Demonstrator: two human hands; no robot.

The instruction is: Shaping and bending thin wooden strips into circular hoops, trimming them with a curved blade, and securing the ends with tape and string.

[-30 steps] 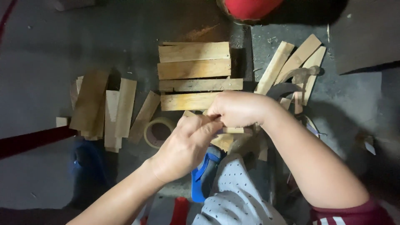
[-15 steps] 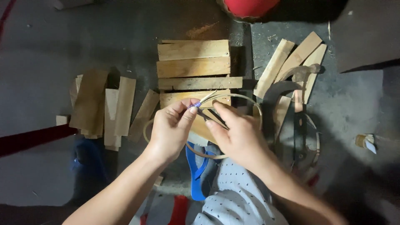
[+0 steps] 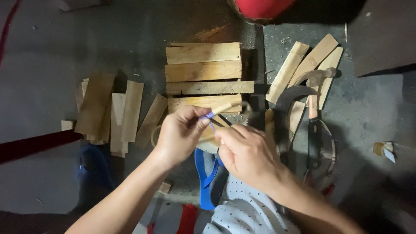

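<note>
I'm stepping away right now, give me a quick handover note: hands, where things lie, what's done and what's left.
Left hand: fingers pinched on a purple strand at the end of a thin strip.
Right hand: closed on the lower part of the same strip, close beside the left.
Nearby: flat wooden slats on the floor ahead, more slats to the left, curved blade tool to the right.
Done: strand is at the strip end.
Left: cannot tell whether it is tied off.

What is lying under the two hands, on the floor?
Wooden slats lie in a row; the left hand and right hand cover the nearest slat's lower edge, hiding whatever lies below.
</note>
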